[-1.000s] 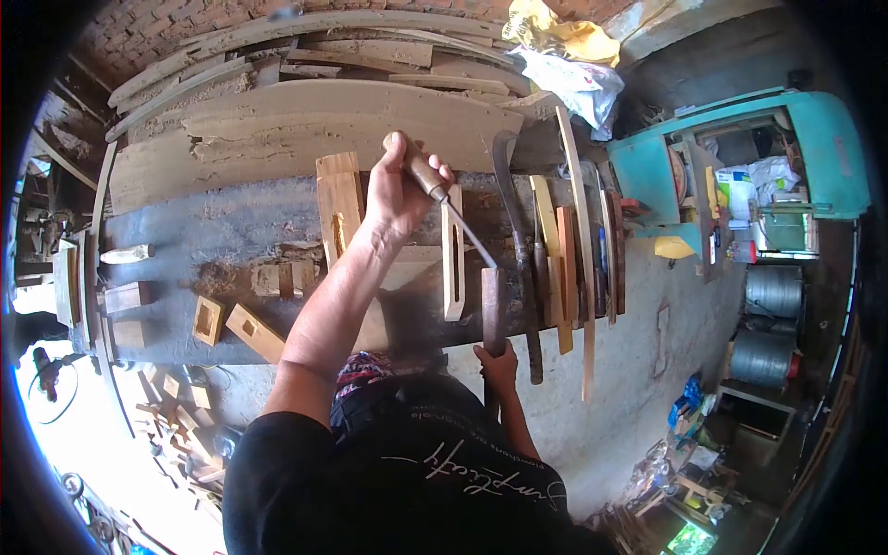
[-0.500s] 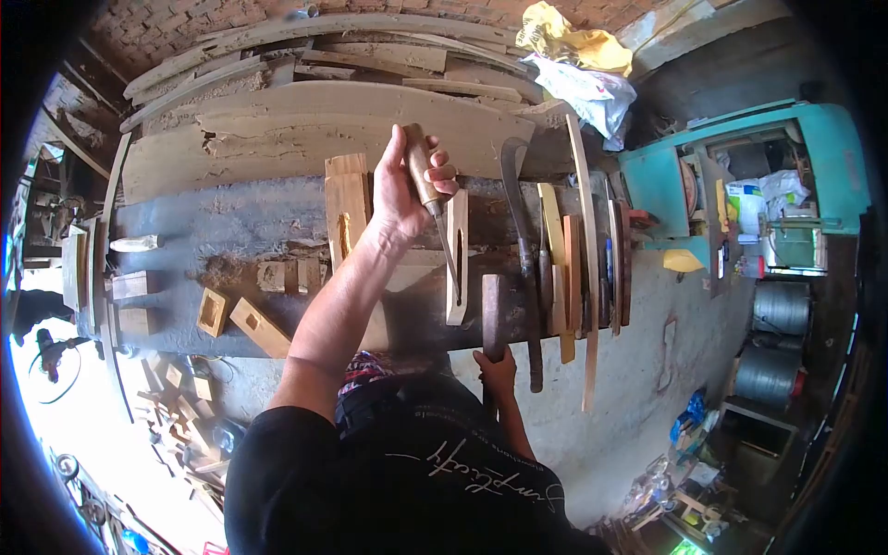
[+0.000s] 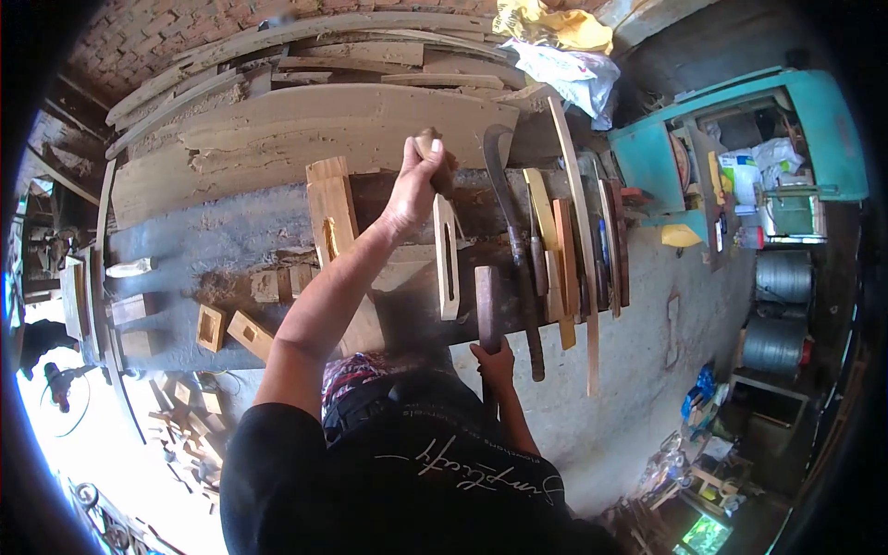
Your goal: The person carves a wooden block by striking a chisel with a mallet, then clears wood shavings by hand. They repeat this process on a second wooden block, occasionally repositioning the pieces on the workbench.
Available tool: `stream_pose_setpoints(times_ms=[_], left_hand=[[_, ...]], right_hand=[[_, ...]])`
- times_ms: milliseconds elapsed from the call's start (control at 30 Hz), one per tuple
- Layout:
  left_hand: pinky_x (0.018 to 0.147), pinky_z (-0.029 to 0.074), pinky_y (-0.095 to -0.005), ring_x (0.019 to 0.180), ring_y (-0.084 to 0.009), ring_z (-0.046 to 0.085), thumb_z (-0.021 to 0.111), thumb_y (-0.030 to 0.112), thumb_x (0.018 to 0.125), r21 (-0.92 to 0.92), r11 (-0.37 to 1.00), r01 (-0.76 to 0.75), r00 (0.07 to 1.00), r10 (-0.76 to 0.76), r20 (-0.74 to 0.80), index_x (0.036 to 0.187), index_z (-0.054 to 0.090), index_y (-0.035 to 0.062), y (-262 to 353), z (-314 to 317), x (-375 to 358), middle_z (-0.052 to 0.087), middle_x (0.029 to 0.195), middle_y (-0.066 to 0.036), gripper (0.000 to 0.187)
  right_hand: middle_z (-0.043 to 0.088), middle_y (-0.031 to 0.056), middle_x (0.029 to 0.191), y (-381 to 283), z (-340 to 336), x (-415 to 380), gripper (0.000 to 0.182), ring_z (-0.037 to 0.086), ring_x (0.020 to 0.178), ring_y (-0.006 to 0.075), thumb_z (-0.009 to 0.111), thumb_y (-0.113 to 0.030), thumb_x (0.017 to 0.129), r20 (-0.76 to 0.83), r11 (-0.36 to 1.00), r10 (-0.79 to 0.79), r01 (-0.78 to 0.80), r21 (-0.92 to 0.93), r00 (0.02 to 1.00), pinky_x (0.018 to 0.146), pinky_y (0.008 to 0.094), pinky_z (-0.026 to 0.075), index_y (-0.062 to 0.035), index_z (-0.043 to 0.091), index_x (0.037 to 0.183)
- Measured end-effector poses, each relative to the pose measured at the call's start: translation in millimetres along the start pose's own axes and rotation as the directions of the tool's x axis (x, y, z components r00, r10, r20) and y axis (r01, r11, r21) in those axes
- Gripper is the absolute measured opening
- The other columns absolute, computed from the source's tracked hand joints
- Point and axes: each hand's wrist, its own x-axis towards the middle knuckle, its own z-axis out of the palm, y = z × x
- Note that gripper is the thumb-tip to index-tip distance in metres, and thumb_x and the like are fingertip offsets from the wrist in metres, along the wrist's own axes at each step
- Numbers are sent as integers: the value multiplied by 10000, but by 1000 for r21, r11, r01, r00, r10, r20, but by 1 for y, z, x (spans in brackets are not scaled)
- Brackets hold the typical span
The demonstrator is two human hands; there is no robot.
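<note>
My left hand [image 3: 416, 185] is closed around the wooden handle of a chisel [image 3: 446, 178], above the far side of the workbench. The chisel is smeared by motion and its blade is hard to make out. Just below it lies a pale wood piece [image 3: 447, 287] with a long slot cut along it. At the bench's near edge my right hand [image 3: 496, 365] grips a thick dark wooden club [image 3: 487, 301], which points away from me. A larger wood block [image 3: 331, 199] with a rough mortise lies left of the slotted piece, partly behind my left forearm.
Right of the club are a sickle [image 3: 507, 199] and several wood strips [image 3: 566, 250], some overhanging the edge. Two small mortised blocks [image 3: 211, 328] [image 3: 248, 335] sit at left. Long boards [image 3: 277, 125] line the back. A teal machine [image 3: 823, 139] stands at right.
My left hand has turned over and moved slightly, swinging the chisel out of its earlier place over the slot. My right hand keeps the club. The view has shifted slightly.
</note>
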Motion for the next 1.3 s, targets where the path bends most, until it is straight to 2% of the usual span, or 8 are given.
stream_pose_setpoints(times_ms=[200,267,333,433,633,800,933,1300], left_hand=[[833,449,-314,924,-126,528,500,378,1002,373,928,-6,990,-47,133,1202,384,105,-20,7,-3,548,993,-42,358],[675,396,-241,768,-64,402,514,328,1005,388,921,-34,989,-23,144,1174,362,112,-23,13,-7,478,926,-6,314],[782,422,-257,888,-84,445,528,306,1002,421,907,16,987,-81,138,1253,345,89,-28,13,-9,489,1029,-32,378],[1027,338,-319,1172,-173,406,563,283,983,455,886,-92,974,-16,227,1373,310,46,-35,16,-13,464,1239,-101,521],[1030,349,-334,1168,-183,426,584,280,971,492,855,-167,953,11,303,1379,324,34,-52,10,-14,473,1252,-121,543],[1009,376,-336,1136,-183,459,611,290,954,475,867,-152,947,-9,321,1403,308,38,-60,10,-19,498,1244,-130,597],[978,404,-334,1109,-173,478,624,293,946,542,832,-120,954,-55,295,1394,319,42,-69,0,-23,518,1212,-123,597],[930,436,-273,1057,-108,507,607,-24,914,591,782,-196,911,-78,405,1295,394,93,-61,2,-31,527,1130,-35,452]], right_hand=[[608,76,729,-4,-5,-1,409,592,535,161,788,-264,744,-34,999,-24,25,23,999,471,309,497,-4,567,970],[607,76,730,-2,-6,-1,405,594,542,161,787,-261,744,-35,999,-9,11,46,999,473,310,499,-7,568,970],[606,76,732,1,-7,1,400,595,550,162,786,-259,744,-35,997,3,-1,71,999,476,312,500,-10,568,970],[607,78,741,4,-8,3,408,598,566,159,785,-255,744,-35,996,-20,23,80,999,479,312,503,-7,573,990],[641,99,811,-3,-12,8,470,615,600,159,783,-248,740,-22,998,-16,18,64,1000,489,309,509,3,582,1083],[685,182,875,-9,-12,12,563,676,677,244,795,-276,732,-79,989,-145,145,-7,986,612,358,540,35,567,1142],[676,176,943,-22,-19,11,596,676,770,254,790,-269,741,12,1000,3,-3,29,1000,632,350,548,45,548,1186],[672,204,963,3,-6,18,686,678,785,240,798,-283,736,1,996,-90,90,-7,996,625,344,544,67,497,1244]])
